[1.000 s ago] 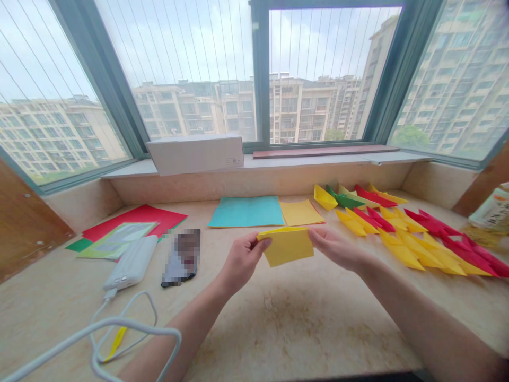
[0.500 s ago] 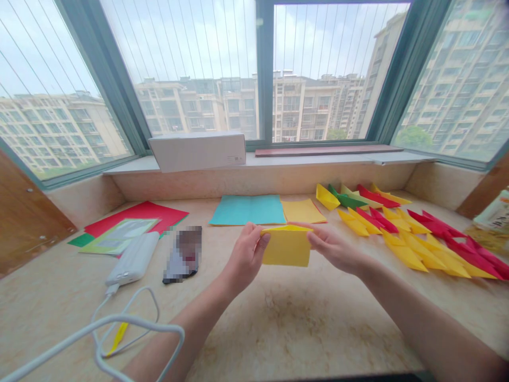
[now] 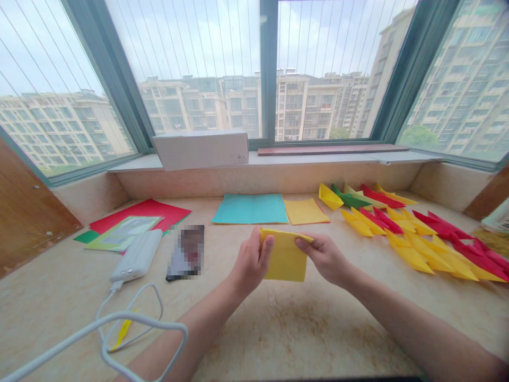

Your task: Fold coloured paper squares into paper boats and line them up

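Note:
A folded piece of yellow paper (image 3: pixel 284 260) is held up above the marble counter, its folded edge on top. My left hand (image 3: pixel 254 260) pinches its left side, thumb on the near face. At the upper right corner, my right hand (image 3: pixel 324 257) grips it between thumb and fingers. Behind the hands lie a blue sheet (image 3: pixel 250 208) and a stack of smaller yellow-orange paper (image 3: pixel 305 211). Several folded paper boats (image 3: pixel 409 249) in yellow, red and green stand in rows to the right.
On the left are red sheets (image 3: pixel 147 212), a white power bank (image 3: pixel 137 254) with a looped white cable (image 3: pixel 145 318), and a blurred dark object (image 3: pixel 186 252). A white box (image 3: pixel 201 150) rests on the window ledge. A partly visible container (image 3: pixel 497 225) stands at the far right.
The yellow paper has tilted so more of its near face shows, and its top gap looks flatter. Both hands have shifted slightly down; the view has moved a little left.

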Demonstrator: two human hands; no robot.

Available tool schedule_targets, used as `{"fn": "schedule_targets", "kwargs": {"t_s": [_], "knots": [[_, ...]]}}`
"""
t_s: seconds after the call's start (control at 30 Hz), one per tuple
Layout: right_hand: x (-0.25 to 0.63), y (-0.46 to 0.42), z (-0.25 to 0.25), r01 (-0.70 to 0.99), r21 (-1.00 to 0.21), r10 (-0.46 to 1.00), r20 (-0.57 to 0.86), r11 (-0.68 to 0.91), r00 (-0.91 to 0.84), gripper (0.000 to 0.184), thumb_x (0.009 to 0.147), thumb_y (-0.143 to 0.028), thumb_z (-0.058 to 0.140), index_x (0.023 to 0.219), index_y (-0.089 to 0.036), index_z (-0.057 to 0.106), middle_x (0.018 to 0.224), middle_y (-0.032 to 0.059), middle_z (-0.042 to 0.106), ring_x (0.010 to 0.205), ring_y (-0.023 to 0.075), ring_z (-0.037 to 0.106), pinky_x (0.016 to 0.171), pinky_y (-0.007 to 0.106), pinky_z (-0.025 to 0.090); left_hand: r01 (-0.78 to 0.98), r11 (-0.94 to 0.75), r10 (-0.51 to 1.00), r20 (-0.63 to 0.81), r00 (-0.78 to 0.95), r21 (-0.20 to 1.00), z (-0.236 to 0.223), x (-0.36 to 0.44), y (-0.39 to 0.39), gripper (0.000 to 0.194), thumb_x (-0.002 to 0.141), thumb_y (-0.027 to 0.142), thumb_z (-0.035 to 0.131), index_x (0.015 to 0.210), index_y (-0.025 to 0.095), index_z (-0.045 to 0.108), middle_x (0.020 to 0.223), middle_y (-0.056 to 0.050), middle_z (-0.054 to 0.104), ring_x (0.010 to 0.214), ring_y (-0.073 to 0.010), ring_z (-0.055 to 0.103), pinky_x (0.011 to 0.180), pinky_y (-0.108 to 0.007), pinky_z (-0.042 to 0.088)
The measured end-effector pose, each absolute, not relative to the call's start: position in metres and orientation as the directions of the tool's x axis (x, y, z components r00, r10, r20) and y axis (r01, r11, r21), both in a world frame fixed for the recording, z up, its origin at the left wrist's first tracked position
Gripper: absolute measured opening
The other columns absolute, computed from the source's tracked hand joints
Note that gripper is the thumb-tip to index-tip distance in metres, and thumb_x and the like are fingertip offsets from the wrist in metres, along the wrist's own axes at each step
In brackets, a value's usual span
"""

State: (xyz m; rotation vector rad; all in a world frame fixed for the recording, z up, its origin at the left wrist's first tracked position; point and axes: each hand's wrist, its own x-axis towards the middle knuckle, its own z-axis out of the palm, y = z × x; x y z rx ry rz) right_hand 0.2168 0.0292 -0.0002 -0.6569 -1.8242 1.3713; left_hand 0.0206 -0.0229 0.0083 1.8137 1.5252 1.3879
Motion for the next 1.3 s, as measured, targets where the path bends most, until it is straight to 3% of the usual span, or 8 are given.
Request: {"fn": "schedule_targets", "kwargs": {"t_s": [0.17, 0.33, 0.5, 0.63, 0.83, 0.97, 1.17, 1.3], "knots": [[0.229, 0.033, 0.008, -0.029, -0.967, 0.677, 0.198, 0.253, -0.709, 0.064, 0.093, -0.069, 0.038, 0.106, -0.017, 0.074, 0.091, 0.0082, 0.074, 0.087, 0.0242, 0.068, 0.082, 0.036, 0.053, 0.462, -0.323, 0.933, 0.360, 0.010, 0.826, 0.008, 0.018, -0.024, 0.029, 0.094, 0.048, 0.048, 0.084, 0.021, 0.051, 0.063, 0.002, 0.056, 0.056, -0.0147, 0.051, 0.053, -0.024, 0.031], [0.234, 0.034, 0.015, 0.081, -0.945, 0.639, 0.149, 0.316, -0.754, 0.047, 0.095, -0.057, 0.048, 0.110, -0.020, 0.074, 0.095, 0.0064, 0.075, 0.085, 0.0226, 0.068, 0.076, 0.032, 0.053, 0.406, -0.308, 0.951, 0.295, 0.095, 0.860, 0.005, 0.018, -0.021, 0.036, 0.094, 0.052, 0.047, 0.082, 0.019, 0.052, 0.064, 0.001, 0.057, 0.055, -0.0133, 0.052, 0.051, -0.023, 0.034], [0.225, 0.035, 0.009, 0.113, -0.879, 0.787, 0.349, 0.463, -0.509, 0.042, 0.097, -0.050, 0.049, 0.115, -0.020, 0.072, 0.100, 0.0079, 0.075, 0.090, 0.0242, 0.068, 0.077, 0.035, 0.054, 0.145, -0.203, 0.978, 0.193, 0.082, 0.968, 0.010, 0.019, -0.018, 0.040, 0.089, 0.053, 0.057, 0.103, 0.017, 0.053, 0.080, -0.004, 0.066, 0.064, -0.0156, 0.061, 0.055, -0.023, 0.045], [0.226, 0.041, 0.008, 0.061, -0.906, 0.860, 0.375, 0.420, -0.347, 0.044, 0.095, -0.050, 0.052, 0.121, -0.019, 0.068, 0.105, 0.0102, 0.075, 0.096, 0.0261, 0.069, 0.082, 0.039, 0.056, 0.002, -0.183, 0.980, 0.182, 0.081, 0.983, 0.016, 0.018, -0.017, 0.054, 0.086, 0.046, 0.066, 0.126, 0.018, 0.044, 0.085, -0.005, 0.069, 0.064, -0.0161, 0.063, 0.055, -0.025, 0.051], [0.234, 0.046, 0.012, -0.034, -0.961, 0.751, 0.235, 0.273, -0.617, 0.062, 0.086, -0.042, 0.068, 0.143, -0.023, 0.050, 0.117, 0.0097, 0.071, 0.096, 0.0232, 0.068, 0.085, 0.038, 0.056, -0.036, -0.213, 0.974, 0.215, 0.064, 0.976, 0.014, 0.015, -0.013, 0.050, 0.086, 0.042, 0.067, 0.126, 0.017, 0.050, 0.087, -0.005, 0.069, 0.065, -0.0145, 0.063, 0.056, -0.024, 0.053], [0.237, 0.049, 0.008, -0.059, -0.974, 0.744, 0.205, 0.217, -0.636, 0.071, 0.086, -0.039, 0.069, 0.150, -0.027, 0.040, 0.115, 0.0081, 0.071, 0.087, 0.0208, 0.067, 0.079, 0.037, 0.058, -0.062, -0.208, 0.973, 0.213, 0.091, 0.976, 0.010, 0.014, -0.011, 0.058, 0.085, 0.045, 0.068, 0.131, 0.015, 0.049, 0.084, -0.005, 0.068, 0.063, -0.0157, 0.063, 0.052, -0.025, 0.053], [0.239, 0.052, 0.005, -0.050, -0.972, 0.757, 0.212, 0.231, -0.618, 0.071, 0.086, -0.040, 0.068, 0.150, -0.030, 0.039, 0.116, 0.0069, 0.070, 0.089, 0.0209, 0.066, 0.080, 0.038, 0.057, -0.139, -0.190, 0.950, 0.217, 0.223, 0.972, 0.013, 0.010, -0.014, 0.064, 0.084, 0.041, 0.072, 0.138, 0.019, 0.047, 0.094, -0.008, 0.068, 0.072, -0.0174, 0.066, 0.056, -0.027, 0.057], [0.239, 0.051, 0.006, -0.075, -0.965, 0.773, 0.246, 0.251, -0.584, 0.063, 0.085, -0.041, 0.070, 0.143, -0.029, 0.050, 0.121, 0.0074, 0.068, 0.100, 0.0234, 0.065, 0.085, 0.037, 0.055, -0.155, -0.173, 0.932, 0.213, 0.294, 0.973, 0.014, 0.006, -0.015, 0.062, 0.087, 0.038, 0.069, 0.141, 0.024, 0.043, 0.105, -0.010, 0.067, 0.078, -0.0196, 0.068, 0.061, -0.031, 0.061]]}}
